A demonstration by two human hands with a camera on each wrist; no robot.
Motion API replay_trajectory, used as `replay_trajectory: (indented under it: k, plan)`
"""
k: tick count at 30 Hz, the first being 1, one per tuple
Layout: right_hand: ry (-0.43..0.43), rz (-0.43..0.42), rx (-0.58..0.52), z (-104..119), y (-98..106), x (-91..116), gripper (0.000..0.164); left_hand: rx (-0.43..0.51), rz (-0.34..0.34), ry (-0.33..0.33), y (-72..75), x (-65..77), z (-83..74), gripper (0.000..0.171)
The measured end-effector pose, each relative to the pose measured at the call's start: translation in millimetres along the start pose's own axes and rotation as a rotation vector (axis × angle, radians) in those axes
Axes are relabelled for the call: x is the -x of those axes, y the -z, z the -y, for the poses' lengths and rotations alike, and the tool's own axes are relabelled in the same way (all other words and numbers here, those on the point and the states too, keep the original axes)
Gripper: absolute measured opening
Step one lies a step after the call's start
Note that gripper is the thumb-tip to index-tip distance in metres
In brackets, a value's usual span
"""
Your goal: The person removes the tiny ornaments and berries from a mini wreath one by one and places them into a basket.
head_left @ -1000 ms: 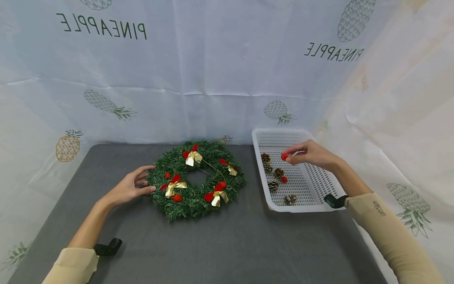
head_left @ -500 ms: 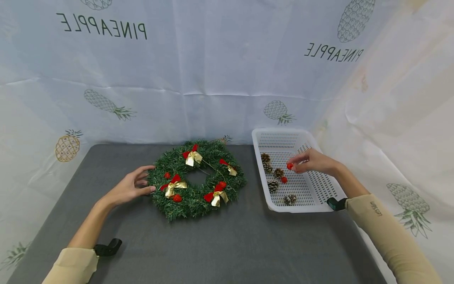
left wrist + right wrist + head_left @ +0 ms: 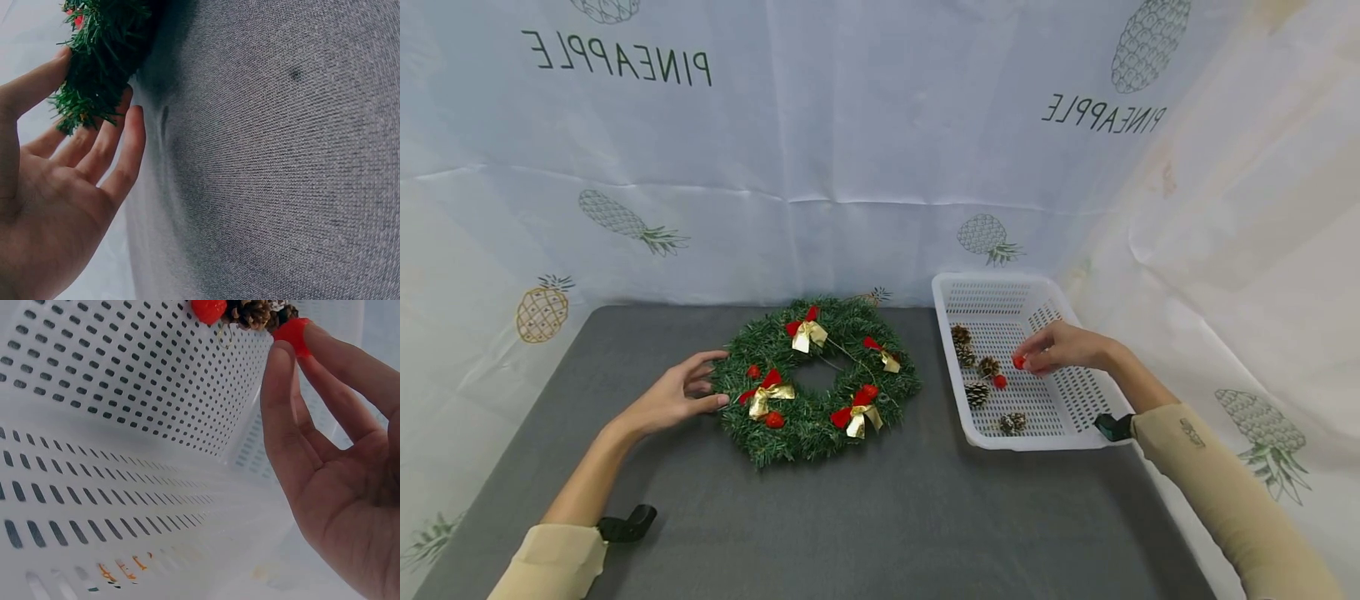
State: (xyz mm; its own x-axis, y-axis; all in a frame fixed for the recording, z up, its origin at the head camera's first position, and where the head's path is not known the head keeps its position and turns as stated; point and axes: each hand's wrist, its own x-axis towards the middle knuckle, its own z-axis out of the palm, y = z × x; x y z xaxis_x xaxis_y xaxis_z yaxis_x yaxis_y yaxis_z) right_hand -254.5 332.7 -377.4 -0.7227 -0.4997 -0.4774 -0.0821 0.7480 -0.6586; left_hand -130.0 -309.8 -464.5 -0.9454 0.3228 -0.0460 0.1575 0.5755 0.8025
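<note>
A green artificial wreath [image 3: 741, 433] with red-and-gold bows [image 3: 767, 393] and red balls [image 3: 774, 419] lies on the dark grey table. At its left edge is my left hand [image 3: 672, 393]; in the left wrist view the thumb [image 3: 47, 81] lies on one side of the greenery [image 3: 103, 69] and the fingers curve along the other. My right hand [image 3: 1063, 346] pinches a small red ball [image 3: 292, 336] between thumb and fingertips, low in the white basket [image 3: 957, 392]. A second red ball [image 3: 208, 309] lies on the basket floor beside pine cones [image 3: 250, 312].
Several pine cones [image 3: 977, 394] lie along the basket's left side, and one frosted cone [image 3: 1012, 423] near its front. Behind the table [image 3: 880, 525] hangs a white pineapple-print curtain [image 3: 850, 150], which continues along the right side.
My right hand has moved down and slightly right within the basket, carrying the red ball lower. The left hand and the wreath have stayed in place.
</note>
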Motion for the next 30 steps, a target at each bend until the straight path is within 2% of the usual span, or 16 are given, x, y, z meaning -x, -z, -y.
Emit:
replay_trajectory:
  k: [10,20,30]
  plan:
    - [-0.069,0.065,0.052,0.6,0.1,-3.6,0.032,0.002,-0.002,-0.005,0.9,0.0,-0.1,0.070]
    - [-0.103,0.096,0.032,-1.8,-2.6,-6.2,0.029,-0.004,-0.002,0.001,0.1,-0.6,-1.3,0.070]
    - [-0.013,0.066,0.027,15.7,2.7,-6.6,0.028,-0.003,-0.002,-0.001,-0.7,-0.5,0.2,0.070]
